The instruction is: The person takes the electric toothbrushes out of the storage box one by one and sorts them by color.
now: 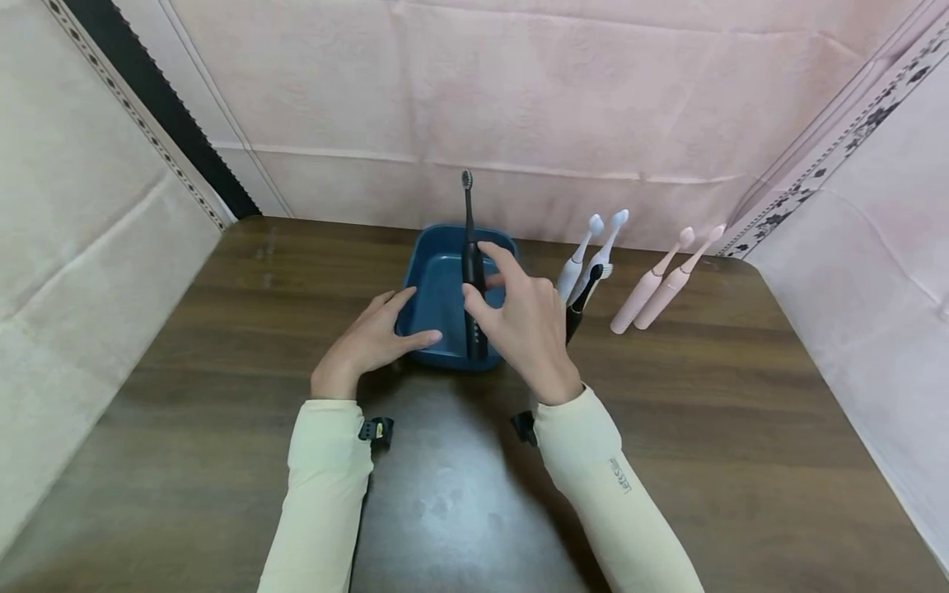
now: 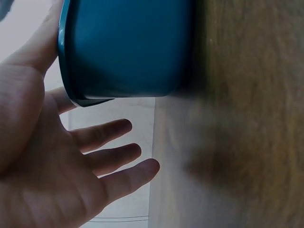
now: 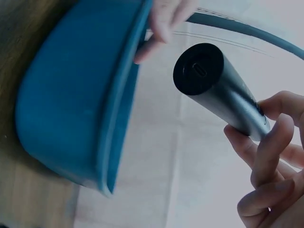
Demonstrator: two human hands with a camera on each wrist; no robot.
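Observation:
My right hand (image 1: 530,317) pinches a black electric toothbrush (image 1: 473,265) by its handle, brush head pointing up and away. The toothbrush is above a blue plastic basin (image 1: 436,288). In the right wrist view the handle's round base (image 3: 198,69), with a small charging port, faces the camera and hangs clear of the basin wall (image 3: 71,95). My left hand (image 1: 374,333) lies at the basin's left side with fingers spread and relaxed. In the left wrist view its thumb side is at the basin rim (image 2: 64,52); the other fingers (image 2: 128,178) hold nothing.
Right of the basin stand two pale blue electric toothbrushes (image 1: 593,255) and another black toothbrush (image 1: 582,305), partly behind my right hand. Farther right are two pink ones (image 1: 660,284). Pale cloth (image 1: 519,91) walls the wooden table (image 1: 704,461) at the back and sides.

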